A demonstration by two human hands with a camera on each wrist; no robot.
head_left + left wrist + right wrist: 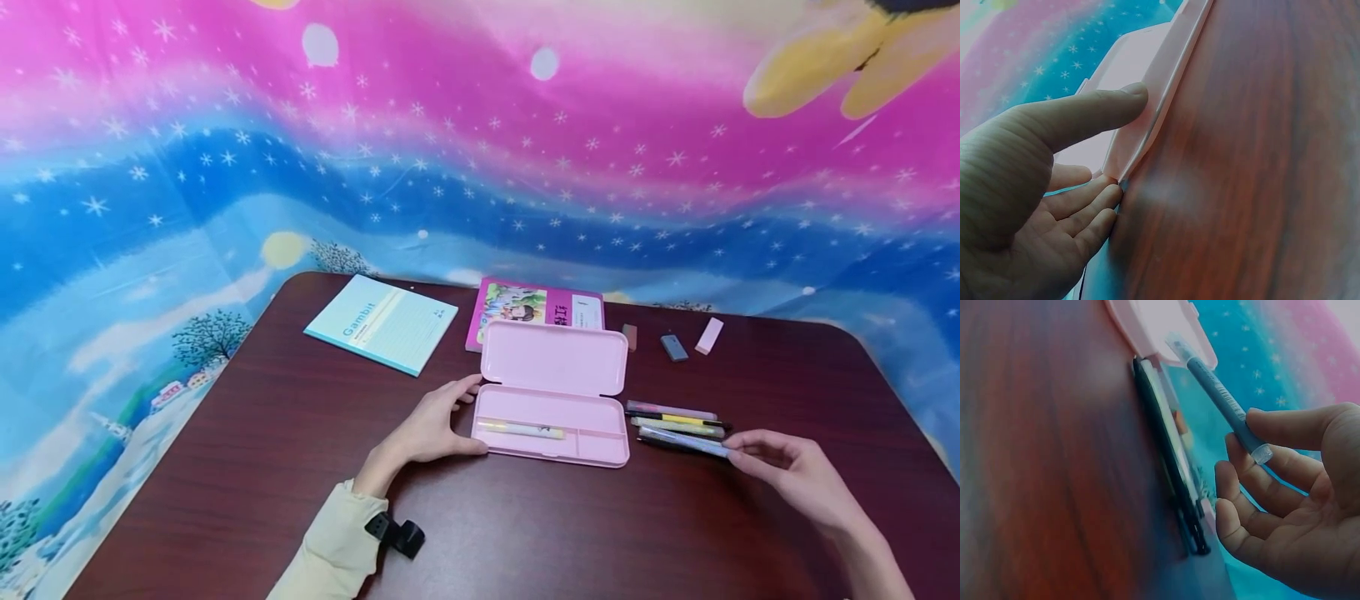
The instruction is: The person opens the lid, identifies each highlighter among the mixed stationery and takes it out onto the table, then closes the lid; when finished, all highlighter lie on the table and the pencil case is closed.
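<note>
A pink pencil case [551, 457] lies with its lid [553, 358] raised, and a white-and-yellow pen [521, 428] is inside its front compartment. My left hand [431, 425] rests at the case's left end, thumb by the front corner and fingertips near the back. In the left wrist view the straight thumb touches the case wall. My right hand [798, 471] pinches one end of a grey-blue pen [1222, 397] with clear ends between thumb and fingers. That pen is tilted over several other pens [678, 421] lying right of the case.
Behind the case lies a pink book [536, 300], partly covered by the lid. A light-blue notebook [382, 325] is at the back left. A pink eraser [709, 336], a grey-blue block [673, 347] and a small brown piece [630, 337] lie at the back right. A patterned cloth [480, 167] hangs behind the table.
</note>
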